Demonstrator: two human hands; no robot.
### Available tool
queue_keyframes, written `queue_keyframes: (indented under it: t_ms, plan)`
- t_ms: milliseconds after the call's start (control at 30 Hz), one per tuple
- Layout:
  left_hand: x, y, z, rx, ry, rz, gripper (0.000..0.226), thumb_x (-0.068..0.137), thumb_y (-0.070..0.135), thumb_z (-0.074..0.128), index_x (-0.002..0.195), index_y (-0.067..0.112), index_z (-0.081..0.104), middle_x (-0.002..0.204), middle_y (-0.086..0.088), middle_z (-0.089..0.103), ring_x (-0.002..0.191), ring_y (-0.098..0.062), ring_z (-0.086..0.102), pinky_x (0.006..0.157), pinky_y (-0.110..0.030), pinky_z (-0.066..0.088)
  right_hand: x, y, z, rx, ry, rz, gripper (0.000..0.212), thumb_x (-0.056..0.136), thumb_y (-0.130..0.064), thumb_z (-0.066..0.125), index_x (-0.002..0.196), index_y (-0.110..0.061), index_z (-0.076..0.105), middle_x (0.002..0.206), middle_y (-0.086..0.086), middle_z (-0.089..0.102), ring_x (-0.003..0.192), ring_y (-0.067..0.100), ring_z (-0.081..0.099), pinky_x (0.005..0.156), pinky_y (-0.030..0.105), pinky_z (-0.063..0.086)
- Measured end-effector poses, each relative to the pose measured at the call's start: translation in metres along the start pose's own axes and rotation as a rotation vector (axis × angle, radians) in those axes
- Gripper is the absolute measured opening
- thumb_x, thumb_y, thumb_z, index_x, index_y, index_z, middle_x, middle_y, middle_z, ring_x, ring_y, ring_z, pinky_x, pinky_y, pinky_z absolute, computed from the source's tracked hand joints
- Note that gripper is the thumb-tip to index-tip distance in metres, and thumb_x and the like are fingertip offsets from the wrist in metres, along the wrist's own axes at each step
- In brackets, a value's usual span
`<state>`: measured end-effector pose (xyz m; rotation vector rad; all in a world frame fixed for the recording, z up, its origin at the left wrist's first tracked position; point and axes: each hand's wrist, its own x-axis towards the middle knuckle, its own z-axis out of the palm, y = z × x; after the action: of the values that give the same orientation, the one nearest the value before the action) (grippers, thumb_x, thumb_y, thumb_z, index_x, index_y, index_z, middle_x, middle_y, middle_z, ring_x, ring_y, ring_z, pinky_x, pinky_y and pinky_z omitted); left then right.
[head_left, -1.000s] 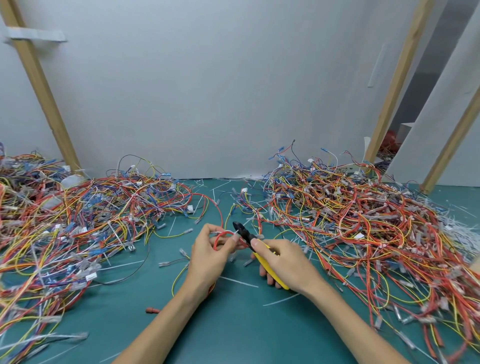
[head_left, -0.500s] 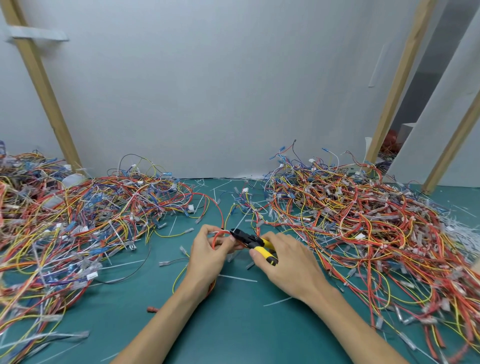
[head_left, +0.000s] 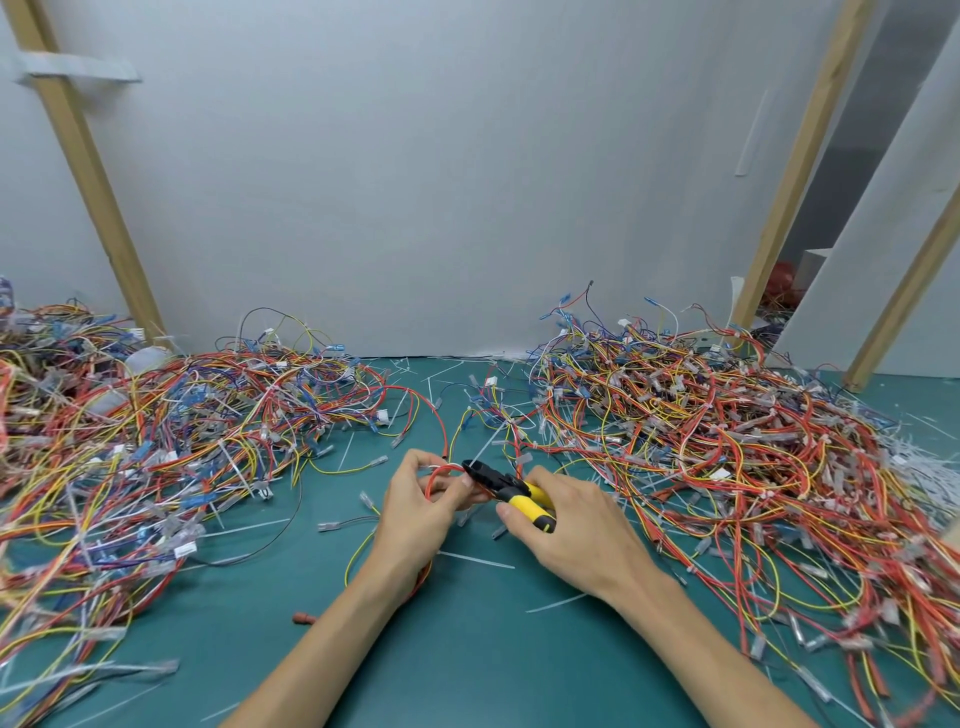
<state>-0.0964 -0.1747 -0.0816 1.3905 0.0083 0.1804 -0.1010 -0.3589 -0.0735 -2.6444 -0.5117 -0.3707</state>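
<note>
Two hands meet at the near middle of the teal mat (head_left: 467, 654). The left hand (head_left: 418, 514) pinches a thin red wire loop (head_left: 440, 471). The right hand (head_left: 569, 527) grips yellow-handled, black-nosed cutters (head_left: 511, 490), whose tip is at the loop. Light, limp and springy, the wire probably wants holding just beside the cut.

Left wire heap (head_left: 156, 447), right wire heap (head_left: 737, 447), teal mat (head_left: 467, 654)
</note>
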Motion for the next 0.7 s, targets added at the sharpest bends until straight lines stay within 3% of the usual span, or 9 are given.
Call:
queue_keyframes:
  t_ms: [167, 400, 600, 700]
  plan:
    - [0.0, -0.0018, 0.0001, 0.053, -0.005, -0.005, 0.019, 0.091, -0.003, 0.06, 0.091, 0.009, 0.045, 0.068, -0.007, 0.071, 0.075, -0.026, 0.074, 0.081, -0.037, 0.053, 0.0031, -0.0002, -0.0008, -0.037, -0.085, 0.012, 0.016, 0.089, -0.04, 0.052, 0.091, -0.027, 0.043, 0.079, -0.003, 0.057, 0.076, 0.025, 0.052, 0.059, 0.036, 0.035]
    - [-0.0004, -0.0012, 0.0002, 0.048, -0.002, -0.008, 0.019, 0.091, -0.002, 0.06, 0.093, 0.008, 0.044, 0.072, -0.01, 0.071, 0.077, -0.028, 0.074, 0.081, -0.039, 0.051, 0.0032, -0.0015, -0.0033, -0.104, -0.088, 0.019, 0.014, 0.089, -0.038, 0.05, 0.1, -0.03, 0.046, 0.072, -0.008, 0.051, 0.072, 0.023, 0.05, 0.061, 0.035, 0.039]
    - [-0.0004, -0.0021, -0.0003, 0.039, -0.007, -0.01, 0.019, 0.091, -0.002, 0.06, 0.092, 0.009, 0.044, 0.073, -0.011, 0.072, 0.078, -0.027, 0.074, 0.083, -0.038, 0.053, 0.0024, -0.0035, -0.0047, -0.095, -0.097, 0.08, 0.021, 0.086, -0.04, 0.051, 0.076, -0.023, 0.045, 0.062, -0.003, 0.051, 0.062, 0.022, 0.051, 0.054, 0.034, 0.038]
    - [-0.0001, -0.0027, 0.0001, 0.041, -0.009, -0.007, 0.02, 0.091, -0.002, 0.06, 0.092, 0.009, 0.043, 0.072, -0.009, 0.072, 0.077, -0.027, 0.074, 0.077, -0.032, 0.055, 0.0026, -0.0036, -0.0055, -0.104, -0.113, 0.094, 0.024, 0.084, -0.038, 0.051, 0.07, -0.023, 0.038, 0.062, -0.002, 0.05, 0.059, 0.022, 0.048, 0.051, 0.034, 0.032]
